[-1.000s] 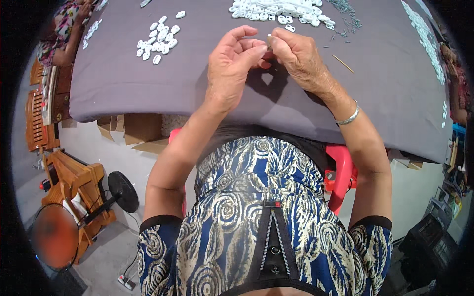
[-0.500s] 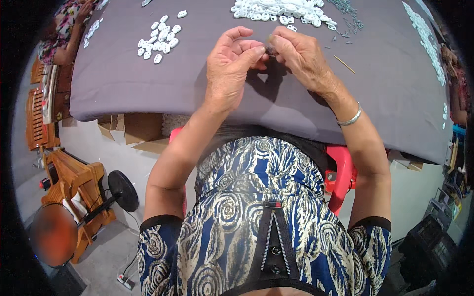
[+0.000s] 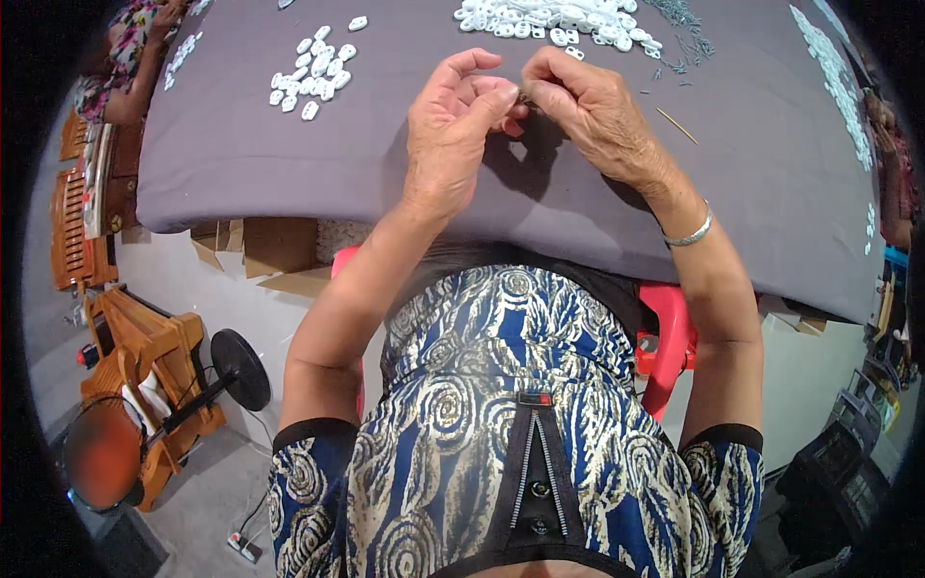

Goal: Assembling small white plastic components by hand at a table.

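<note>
Above the cloth-covered table, my left hand (image 3: pixel 451 130) and my right hand (image 3: pixel 590 108) meet at the fingertips. Thumb and fingers of each are pinched around something small and dark, mostly hidden, that I cannot make out. Beyond them lies a big pile of white oval plastic pieces with holes (image 3: pixel 564 17). To the left is a smaller group of the same white pieces (image 3: pixel 313 69). Small grey pins or screws (image 3: pixel 686 39) are scattered right of the big pile. A thin yellowish stick (image 3: pixel 677 126) rests to the right of my right hand.
The grey tablecloth (image 3: pixel 289 183) hangs over the near edge. More white pieces (image 3: pixel 831 82) line the table's right side. Another person's arm (image 3: pixel 140 91) is at the far left. Below stand a cardboard box (image 3: pixel 279 249), a pink chair (image 3: pixel 668 337) and wooden furniture (image 3: pixel 145 356).
Both hands stay together in nearly the same place. The right fingers have shifted slightly around the small thing at the fingertips.
</note>
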`<state>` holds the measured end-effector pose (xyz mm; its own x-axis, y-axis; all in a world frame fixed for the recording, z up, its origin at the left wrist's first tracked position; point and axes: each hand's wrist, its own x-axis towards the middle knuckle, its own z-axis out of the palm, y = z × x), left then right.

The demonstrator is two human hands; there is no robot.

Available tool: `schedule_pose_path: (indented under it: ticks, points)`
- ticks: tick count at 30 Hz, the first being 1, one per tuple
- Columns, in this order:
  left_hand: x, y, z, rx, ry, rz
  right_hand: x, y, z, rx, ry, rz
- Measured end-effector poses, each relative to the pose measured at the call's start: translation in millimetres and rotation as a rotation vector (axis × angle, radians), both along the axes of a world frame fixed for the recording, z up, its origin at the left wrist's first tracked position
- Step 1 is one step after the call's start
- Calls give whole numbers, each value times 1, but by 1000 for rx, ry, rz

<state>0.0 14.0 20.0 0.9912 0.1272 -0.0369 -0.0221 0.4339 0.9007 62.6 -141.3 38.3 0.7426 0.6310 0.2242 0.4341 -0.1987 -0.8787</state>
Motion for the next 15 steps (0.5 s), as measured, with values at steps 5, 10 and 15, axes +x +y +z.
schedule_pose_path:
  ticks: [5, 10, 15]
  points:
    - [-1, -9, -3, 203, -174, 77, 4, 0, -11, 42, 125, -38]
    - [-2, -7, -7, 252, -180, 89, 4, 1, -15, 34, 97, -33]
    - [-3, -9, -10, 350, -253, 95, 2, 3, -17, 104, 128, -41]
